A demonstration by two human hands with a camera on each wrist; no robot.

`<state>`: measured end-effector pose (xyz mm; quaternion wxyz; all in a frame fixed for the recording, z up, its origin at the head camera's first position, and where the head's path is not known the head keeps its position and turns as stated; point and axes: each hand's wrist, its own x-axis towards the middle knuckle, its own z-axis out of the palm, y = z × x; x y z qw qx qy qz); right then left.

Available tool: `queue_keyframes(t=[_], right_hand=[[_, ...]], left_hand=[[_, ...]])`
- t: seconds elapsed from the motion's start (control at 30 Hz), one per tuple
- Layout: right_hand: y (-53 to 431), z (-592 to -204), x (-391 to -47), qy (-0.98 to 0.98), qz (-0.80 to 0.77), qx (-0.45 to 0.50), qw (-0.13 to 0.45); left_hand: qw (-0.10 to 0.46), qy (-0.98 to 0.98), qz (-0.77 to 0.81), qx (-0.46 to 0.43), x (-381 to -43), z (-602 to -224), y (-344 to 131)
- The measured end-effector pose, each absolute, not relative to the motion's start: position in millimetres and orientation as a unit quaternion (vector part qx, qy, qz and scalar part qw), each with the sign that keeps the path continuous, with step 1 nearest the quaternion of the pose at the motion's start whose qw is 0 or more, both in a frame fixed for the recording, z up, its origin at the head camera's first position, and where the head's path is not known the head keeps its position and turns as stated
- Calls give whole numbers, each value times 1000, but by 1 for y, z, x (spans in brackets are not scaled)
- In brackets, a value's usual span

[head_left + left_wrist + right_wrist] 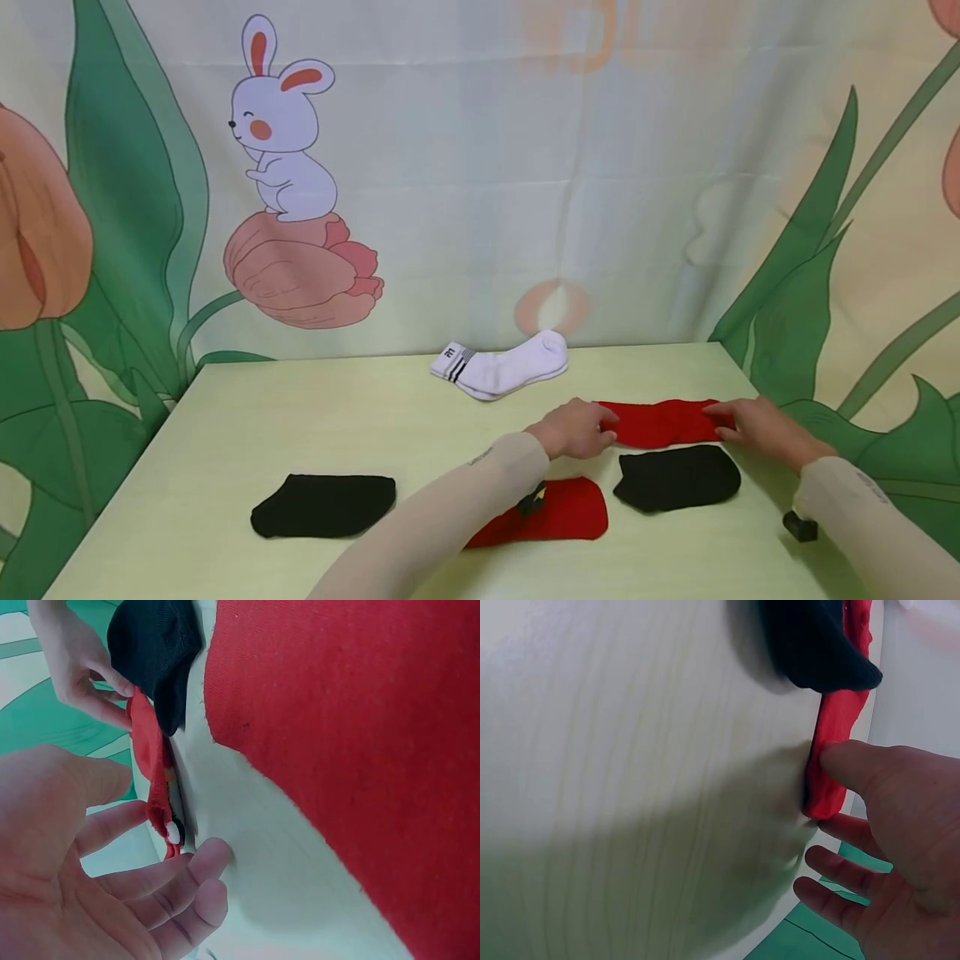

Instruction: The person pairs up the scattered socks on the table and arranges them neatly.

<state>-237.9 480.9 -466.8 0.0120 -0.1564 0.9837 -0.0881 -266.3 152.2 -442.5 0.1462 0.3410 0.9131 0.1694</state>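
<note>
A red sock (660, 423) lies lengthwise near the back right of the table, between both hands. My left hand (576, 427) is at its left end. In the left wrist view, that hand's index fingertip touches the red cloth, and the thumb stands apart from it. At the other end, my right hand (763, 427) pinches the sock's tip; the right wrist view has its thumb (847, 765) over the red cloth and the remaining fingers spread. Just in front lies a black sock (678, 477). Another red sock (570, 510) lies under my left forearm, which partly hides it.
A pair of white socks (510, 367) with dark stripes lies at the table's back edge. Farther left is a second black sock (322, 505). Behind the pale table (225, 433) hangs a cloth (450, 167) printed with a rabbit and tulips.
</note>
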Motion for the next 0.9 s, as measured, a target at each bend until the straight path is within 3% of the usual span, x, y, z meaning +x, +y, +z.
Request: queue_keyframes(t=[0.9], right_hand=[[473,-464,-230,988,-106,-107,21]], left_hand=[[136,918,120,352,-265,-443,159]])
